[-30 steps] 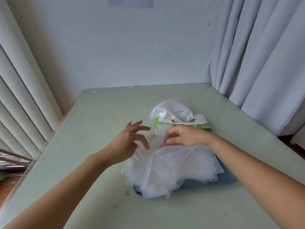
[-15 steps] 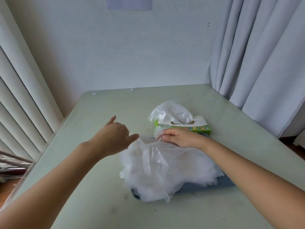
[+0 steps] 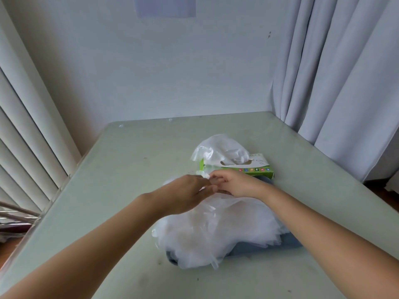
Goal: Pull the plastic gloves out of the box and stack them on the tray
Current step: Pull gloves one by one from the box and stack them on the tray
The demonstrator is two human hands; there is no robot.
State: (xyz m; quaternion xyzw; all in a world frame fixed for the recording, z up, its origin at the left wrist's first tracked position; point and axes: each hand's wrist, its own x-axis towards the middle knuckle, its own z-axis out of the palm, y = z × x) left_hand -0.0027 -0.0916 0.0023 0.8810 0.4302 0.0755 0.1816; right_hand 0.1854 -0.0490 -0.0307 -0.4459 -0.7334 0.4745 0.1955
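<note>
Stacked gloves (image 3: 216,231): loose translucent heap on the blue tray (image 3: 259,248), centre-near on the counter (image 3: 129,169), overhanging the tray's left and near rims. Film looks near weightless, floppy, slick and clingy. My read: sheets will drag their neighbours along, so pinch one cuff edge, not the middle.

Box (image 3: 257,170) sits just beyond the tray on the far side. The next glove (image 3: 220,149) puffs up out of its slot, and that tuft is the obvious grab point.

Right hand (image 3: 237,184) pinches a scrunched bit of film at the heap's far edge. Left hand (image 3: 183,195) meets it fingertip to fingertip; can't tell if it grips film or just touches.

Count: one box, one tray, one tuft out of the slot, two hands. Heap layers merge, so they're not countable.
</note>
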